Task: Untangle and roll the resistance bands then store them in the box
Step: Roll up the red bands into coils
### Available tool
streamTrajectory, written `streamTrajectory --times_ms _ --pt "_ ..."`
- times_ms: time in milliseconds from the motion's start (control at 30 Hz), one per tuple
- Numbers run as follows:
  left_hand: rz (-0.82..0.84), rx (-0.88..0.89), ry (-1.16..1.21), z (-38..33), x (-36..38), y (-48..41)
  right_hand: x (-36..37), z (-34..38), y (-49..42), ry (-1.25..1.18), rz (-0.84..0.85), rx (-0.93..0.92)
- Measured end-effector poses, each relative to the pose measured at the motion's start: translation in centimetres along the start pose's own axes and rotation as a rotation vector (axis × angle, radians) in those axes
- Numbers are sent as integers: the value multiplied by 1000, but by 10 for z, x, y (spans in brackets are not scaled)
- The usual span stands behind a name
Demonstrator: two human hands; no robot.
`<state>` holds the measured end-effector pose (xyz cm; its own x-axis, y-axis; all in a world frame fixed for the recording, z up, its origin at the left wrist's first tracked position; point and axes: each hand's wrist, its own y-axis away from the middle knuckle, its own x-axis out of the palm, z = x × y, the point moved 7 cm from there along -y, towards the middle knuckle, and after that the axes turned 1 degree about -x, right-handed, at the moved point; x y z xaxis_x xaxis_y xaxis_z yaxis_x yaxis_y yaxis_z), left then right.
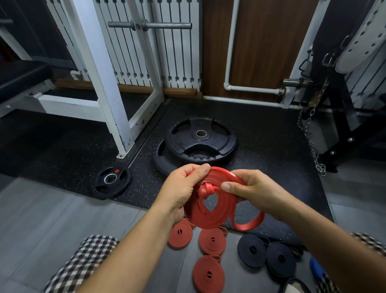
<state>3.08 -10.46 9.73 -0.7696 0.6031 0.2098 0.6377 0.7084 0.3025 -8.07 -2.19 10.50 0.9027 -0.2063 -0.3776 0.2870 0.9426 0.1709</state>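
Left hand (183, 189) grips the L edge of a half-wound red band (212, 214), fingers curled over its top rim. Right hand (253, 190) pinches the R edge, thumb flat on the coil face. Coil is held tilted btwn both hands, above the floor, w/ a twisted fold near its open centre. A loose tail loop (248, 224) hangs under the right wrist. Forearms reach out over knees in checked cloth (86, 261).

On the grey floor (58, 218) below the hands lie three rolled red bands (208, 276), flat and close together. To their R are two rolled black bands (281, 258), side by side. A blue item (316, 267) sits next to those, too cropped to ID.

Farther out, on black speckled matting (265, 143), a small weight plate (113, 181) lies at L and a larger plate (200, 137) is stacked off-centre on another.

Beyond, a white rack frame (105, 83) stands at L w/ a steel bar (149, 26) across it. A chain (311, 141) hangs at R by dark equipment, and a white pipe (232, 45) runs down the wood-panel wall at back.
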Motion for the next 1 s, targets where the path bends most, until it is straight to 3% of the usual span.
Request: streamTrajectory --times_ms 200,333,500,700,867,1000 --pt "-30 10 27 -4 -3 -1 -1 4 3 -59 80 2" --pt "-33 12 59 -4 -3 -2 -5 8 3 -5 26 -76" --pt "-95 55 128 -9 -8 -4 5 11 7 -169 59 -62" --pt "-89 82 76 -12 -4 0 -12 7 6 -25 -173 -59" --pt "-109 87 79 -12 -3 2 -14 6 6 61 -139 -47" --pt "-103 45 136 -8 -3 0 -9 5 6 -26 -140 -51"
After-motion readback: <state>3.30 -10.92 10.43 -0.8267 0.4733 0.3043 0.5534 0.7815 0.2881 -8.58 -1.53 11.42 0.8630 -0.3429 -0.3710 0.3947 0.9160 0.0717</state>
